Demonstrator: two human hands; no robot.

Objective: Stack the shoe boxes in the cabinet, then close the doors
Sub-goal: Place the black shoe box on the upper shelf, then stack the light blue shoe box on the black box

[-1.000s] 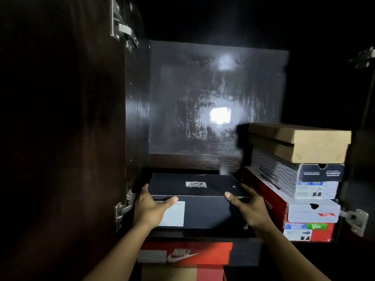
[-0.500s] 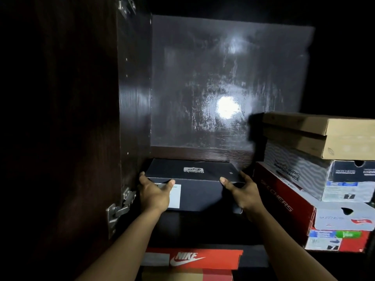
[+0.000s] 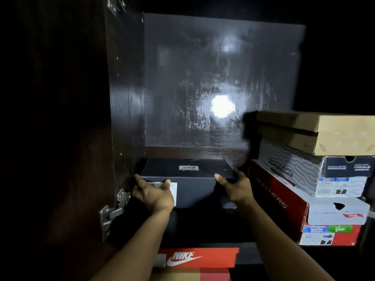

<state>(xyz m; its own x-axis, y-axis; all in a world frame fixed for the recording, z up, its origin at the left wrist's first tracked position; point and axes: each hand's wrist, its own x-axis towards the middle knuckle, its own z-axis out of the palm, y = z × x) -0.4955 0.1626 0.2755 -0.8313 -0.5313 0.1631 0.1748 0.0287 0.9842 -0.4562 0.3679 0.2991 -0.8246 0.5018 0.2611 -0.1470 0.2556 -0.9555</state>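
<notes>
Head view: I see my left hand (image 3: 155, 194) and right hand (image 3: 235, 188) spread wide against the front corners of a dark shoe box (image 3: 187, 179), which sits on the cabinet shelf (image 3: 203, 230) near the back panel (image 3: 223, 78). Right of the dark box, just beside it, a brown box (image 3: 316, 132) tops a grey box (image 3: 304, 171) and a red box (image 3: 284, 203). Below it, an orange Nike box (image 3: 198, 258).

The room is very dark. One bright light spot (image 3: 222, 106) reflects on the glossy far panel (image 3: 203, 78). A metal hinge (image 3: 113, 211) sits near left.
</notes>
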